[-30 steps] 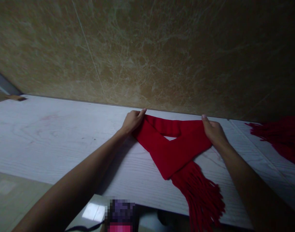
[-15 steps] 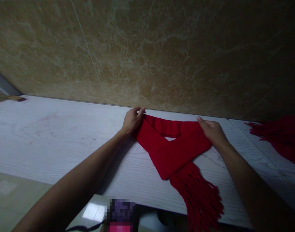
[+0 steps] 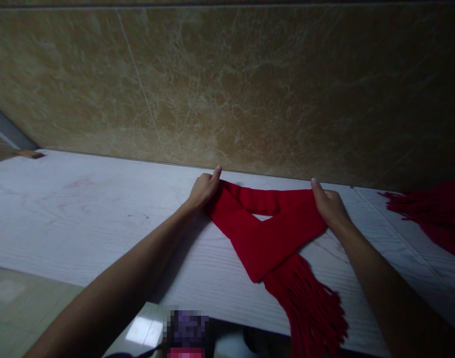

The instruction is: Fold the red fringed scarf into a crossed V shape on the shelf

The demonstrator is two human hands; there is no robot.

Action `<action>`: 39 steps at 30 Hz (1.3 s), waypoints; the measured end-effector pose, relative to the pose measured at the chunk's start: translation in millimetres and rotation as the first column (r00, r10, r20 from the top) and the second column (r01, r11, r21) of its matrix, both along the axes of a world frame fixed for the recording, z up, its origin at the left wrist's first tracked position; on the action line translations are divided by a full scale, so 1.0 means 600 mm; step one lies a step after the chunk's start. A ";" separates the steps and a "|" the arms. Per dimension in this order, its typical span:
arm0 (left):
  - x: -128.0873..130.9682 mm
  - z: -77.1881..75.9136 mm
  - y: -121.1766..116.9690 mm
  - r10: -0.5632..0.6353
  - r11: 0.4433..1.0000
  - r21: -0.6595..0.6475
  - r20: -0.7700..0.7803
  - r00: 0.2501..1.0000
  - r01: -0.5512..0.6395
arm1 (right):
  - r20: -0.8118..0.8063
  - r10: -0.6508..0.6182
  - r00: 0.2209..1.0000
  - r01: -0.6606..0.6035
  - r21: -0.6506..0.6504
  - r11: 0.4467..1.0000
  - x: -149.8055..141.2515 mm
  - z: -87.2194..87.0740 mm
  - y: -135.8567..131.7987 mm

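Observation:
A red scarf (image 3: pixel 257 243) lies on the white wood-grain table, folded across itself into a V with a small gap inside the loop. Its fringe (image 3: pixel 313 308) hangs over the front edge. At the upper left fold, my left hand (image 3: pixel 205 191) is closed on the cloth, thumb pointing up and fingers largely hidden. My right hand (image 3: pixel 330 206) grips the opposite fold on the right, its thumb also raised and its fingers out of sight behind the fabric.
A second red fringed scarf (image 3: pixel 436 211) lies at the right edge. The table (image 3: pixel 100 214) meets a brown marbled wall (image 3: pixel 227 89) at the back. A small wooden block (image 3: pixel 30 154) sits at the far left corner. Tiled floor (image 3: pixel 18 298) shows below.
My left thumb has lifted and straightened, and my right thumb points up more. The scarf keeps its folded shape. The whole view has shifted slightly downward.

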State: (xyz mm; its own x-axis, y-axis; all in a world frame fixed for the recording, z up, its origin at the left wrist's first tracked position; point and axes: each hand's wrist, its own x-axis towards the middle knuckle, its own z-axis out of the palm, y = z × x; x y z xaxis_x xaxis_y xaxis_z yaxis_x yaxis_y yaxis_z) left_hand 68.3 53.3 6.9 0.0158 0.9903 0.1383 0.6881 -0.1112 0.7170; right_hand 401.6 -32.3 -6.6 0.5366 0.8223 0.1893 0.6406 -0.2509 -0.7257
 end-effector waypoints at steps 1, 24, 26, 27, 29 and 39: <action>0.002 0.002 -0.002 0.001 1.000 -0.006 -0.005 1.000 -0.001 | 0.006 0.005 1.000 -0.005 0.006 1.000 -0.001 0.001 -0.001; 0.006 -0.009 -0.005 -0.037 0.997 0.061 -0.038 0.999 0.039 | -0.028 0.123 0.992 -0.122 0.047 0.991 0.002 -0.005 -0.004; 0.006 -0.009 -0.005 -0.040 0.997 0.063 -0.037 0.999 0.042 | -0.023 0.125 0.992 -0.124 0.039 0.992 0.002 -0.006 -0.004; 0.007 -0.009 -0.005 -0.040 0.997 0.064 -0.038 0.999 0.042 | -0.018 0.128 0.992 -0.127 0.042 0.991 0.003 -0.006 -0.004; 0.007 -0.009 -0.005 -0.038 0.997 0.063 -0.045 0.998 0.041 | -0.009 0.142 0.990 -0.141 0.049 0.989 0.004 -0.009 -0.003; 0.007 -0.010 -0.003 -0.041 0.997 0.059 -0.049 0.998 0.043 | -0.041 0.132 0.990 -0.131 0.026 0.991 0.004 -0.012 -0.003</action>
